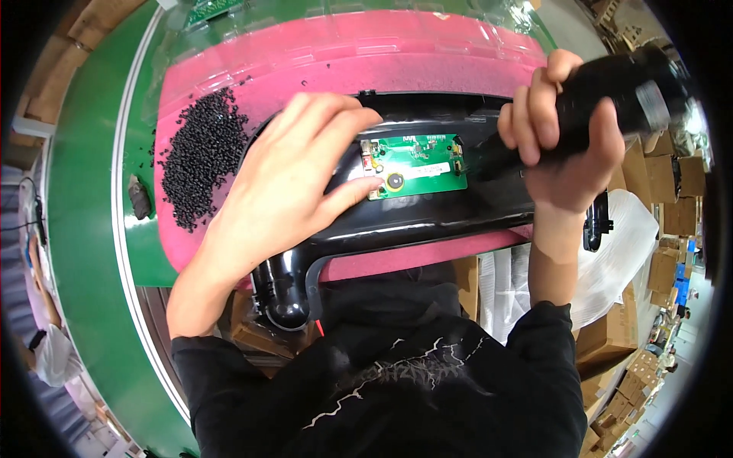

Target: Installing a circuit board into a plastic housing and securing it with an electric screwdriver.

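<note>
A glossy black plastic housing [427,217] lies across the pink mat in front of me, with a green circuit board [424,164] set in its middle. My left hand [294,168] rests over the housing's left part, fingers stretched out and apart. Its thumb touches the board's left edge, beside the connectors there. In my right hand [561,141] is a thick black power screwdriver [611,91], fingers wrapped round its body. The tool slants down to the left, its dark front end at the board's right edge. Against the black housing, its tip cannot be made out.
A heap of small black screws [202,156] covers the left of the pink mat [382,267]. Clear plastic trays [343,42] lie along the mat's far side. A dark lump [140,197] sits on the green table [88,198]. Cardboard boxes [611,336] stand at the right.
</note>
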Tool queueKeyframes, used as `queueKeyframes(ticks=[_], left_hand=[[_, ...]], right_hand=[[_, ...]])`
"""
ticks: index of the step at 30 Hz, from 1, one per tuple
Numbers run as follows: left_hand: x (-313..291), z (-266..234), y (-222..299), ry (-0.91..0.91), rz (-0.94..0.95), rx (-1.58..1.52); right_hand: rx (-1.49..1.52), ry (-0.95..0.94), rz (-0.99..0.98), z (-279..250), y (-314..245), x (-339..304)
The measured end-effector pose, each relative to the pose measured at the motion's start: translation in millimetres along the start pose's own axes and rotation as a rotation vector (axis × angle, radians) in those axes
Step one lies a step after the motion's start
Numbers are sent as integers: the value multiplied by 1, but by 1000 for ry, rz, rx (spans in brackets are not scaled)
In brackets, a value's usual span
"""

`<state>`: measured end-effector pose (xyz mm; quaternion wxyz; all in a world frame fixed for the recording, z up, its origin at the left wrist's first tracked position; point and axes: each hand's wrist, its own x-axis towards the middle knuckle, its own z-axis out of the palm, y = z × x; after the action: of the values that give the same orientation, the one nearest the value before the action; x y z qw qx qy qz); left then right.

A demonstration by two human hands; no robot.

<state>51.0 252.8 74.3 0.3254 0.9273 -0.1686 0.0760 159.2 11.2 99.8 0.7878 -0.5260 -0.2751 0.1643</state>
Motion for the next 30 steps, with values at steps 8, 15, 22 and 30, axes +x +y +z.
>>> queueKeyframes(ticks=[8,15,22,30], left_hand=[[0,-2,-11,8,-69,154],[1,-1,-2,-82,-176,218],[-9,-24,27,140,-42,219],[-105,-66,10,859,-24,564]], right_hand=[[368,582,191,-61,-22,6],[-439,681,-365,-102,-77,-60],[-1821,924,189,-315,-113,-265],[-1192,847,1432,-260,134,-583]])
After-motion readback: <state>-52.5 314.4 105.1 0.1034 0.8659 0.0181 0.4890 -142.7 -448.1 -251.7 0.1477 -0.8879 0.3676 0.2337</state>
